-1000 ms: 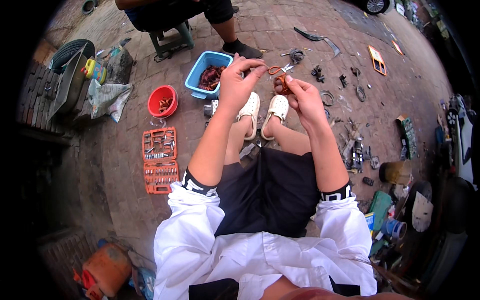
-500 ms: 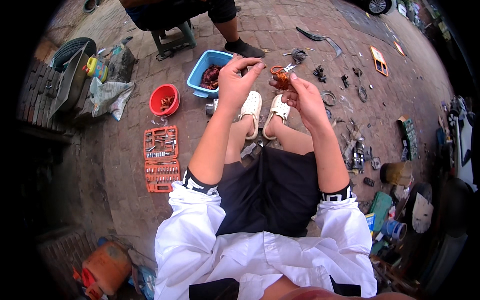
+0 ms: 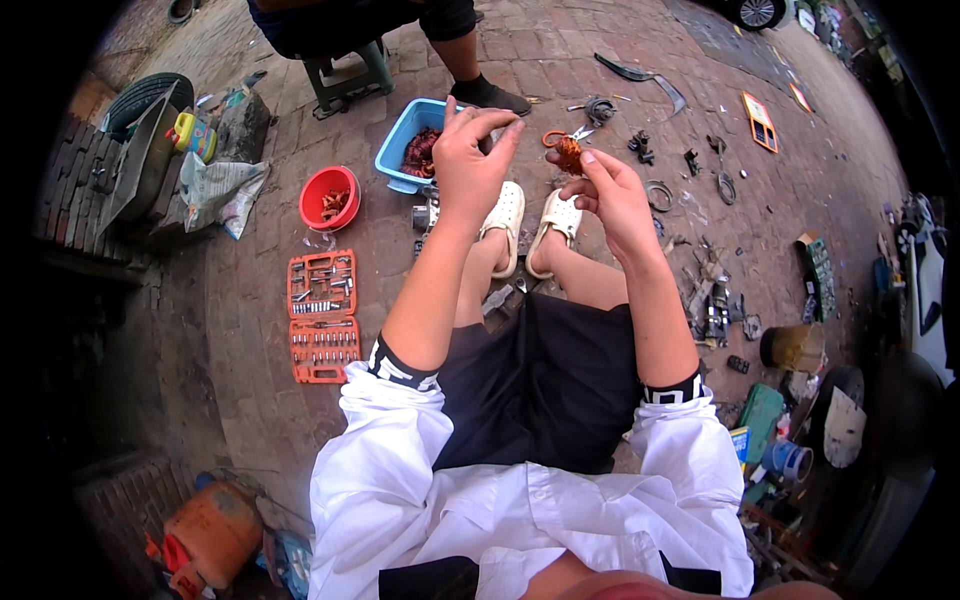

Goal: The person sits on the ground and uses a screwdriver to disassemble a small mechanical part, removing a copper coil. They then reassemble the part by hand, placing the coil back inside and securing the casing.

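Hands raised over my sandals, the small rusty part between them.

Rusty-orange part (image 3: pixel 568 153) sits pinched in my right hand (image 3: pixel 610 195), at the fingertips, held up above my knees. It lies just to the right of my left hand (image 3: pixel 470 160), near but not touching. Left fingers are drawn together at their tips, curled toward the part; whether they nip anything I cannot tell. Right hand is clearly the nearer one. Behind both, on the brick, stands the blue tub (image 3: pixel 400 150).
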### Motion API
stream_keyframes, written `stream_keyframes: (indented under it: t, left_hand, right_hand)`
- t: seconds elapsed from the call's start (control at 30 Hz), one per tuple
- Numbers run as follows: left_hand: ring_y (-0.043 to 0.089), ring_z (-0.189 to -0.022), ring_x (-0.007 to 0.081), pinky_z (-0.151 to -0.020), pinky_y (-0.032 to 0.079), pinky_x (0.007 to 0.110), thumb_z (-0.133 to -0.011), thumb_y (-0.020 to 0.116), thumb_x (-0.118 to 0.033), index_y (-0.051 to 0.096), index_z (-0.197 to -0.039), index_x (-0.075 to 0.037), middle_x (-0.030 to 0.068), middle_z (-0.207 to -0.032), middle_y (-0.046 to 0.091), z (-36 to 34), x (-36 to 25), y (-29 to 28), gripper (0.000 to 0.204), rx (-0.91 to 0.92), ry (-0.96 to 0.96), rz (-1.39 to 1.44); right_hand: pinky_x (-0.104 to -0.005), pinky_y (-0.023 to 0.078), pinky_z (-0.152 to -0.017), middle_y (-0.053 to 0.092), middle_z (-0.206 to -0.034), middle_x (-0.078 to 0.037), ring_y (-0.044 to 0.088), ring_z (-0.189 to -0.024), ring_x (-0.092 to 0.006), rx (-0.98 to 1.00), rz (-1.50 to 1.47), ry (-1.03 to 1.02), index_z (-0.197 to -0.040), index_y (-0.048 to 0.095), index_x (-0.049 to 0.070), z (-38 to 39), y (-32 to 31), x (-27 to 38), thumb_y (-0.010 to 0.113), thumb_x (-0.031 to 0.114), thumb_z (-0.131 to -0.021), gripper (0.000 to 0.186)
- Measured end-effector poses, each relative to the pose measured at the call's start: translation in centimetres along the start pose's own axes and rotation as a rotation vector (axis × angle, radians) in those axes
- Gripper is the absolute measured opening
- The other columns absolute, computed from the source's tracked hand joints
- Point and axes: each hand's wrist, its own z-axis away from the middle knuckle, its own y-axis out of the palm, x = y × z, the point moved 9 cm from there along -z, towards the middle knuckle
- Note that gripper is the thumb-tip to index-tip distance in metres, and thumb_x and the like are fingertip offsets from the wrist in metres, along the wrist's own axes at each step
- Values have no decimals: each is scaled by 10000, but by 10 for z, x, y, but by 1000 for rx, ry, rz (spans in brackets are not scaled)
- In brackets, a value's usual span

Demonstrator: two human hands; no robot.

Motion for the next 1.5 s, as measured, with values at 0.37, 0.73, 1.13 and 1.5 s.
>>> stream_keyframes:
  t: [0.37, 0.73, 1.13, 1.5]
  left_hand:
    - [628, -781, 220, -1082, 259, 484, -744, 683, -63, 667, -792, 1, 93, -810, 654, 4, -20, 11, 82, 33, 120, -43]
    - [624, -810, 257, -1078, 259, 485, -725, 691, -69, 664, -788, -17, 103, -809, 638, 6, -14, 22, 86, 136, 148, -72]
    - [563, -697, 96, -884, 421, 297, -807, 655, -59, 672, -861, 14, 40, -780, 650, 11, 16, 49, 93, 274, -239, 266]
    - [602, -878, 130, -807, 475, 264, -967, 463, -308, 590, -1064, 23, 77, -973, 643, 36, 16, 103, 368, 375, -747, 921]
  right_hand:
    - [-219, 437, -620, 652, -1046, -57, 624, -760, -112, 11, 0, 9, -1107, 573, 13, 1, 0, -1, 426, 183, -963, 267]
    - [-202, 434, -599, 661, -990, -39, 583, -701, -62, 67, 89, -42, -1088, 587, -1, -1, 11, -3, 510, 120, -912, 226]
    - [-185, 391, -550, 662, -908, -53, 488, -608, -40, 174, -69, -61, -1061, 591, -32, 1, 2, 2, 501, 126, -921, 230]
    - [-146, 276, -451, 565, -744, 42, 356, -509, -3, 184, -378, -141, -1064, 580, -3, 8, -14, 21, 523, 168, -933, 223]
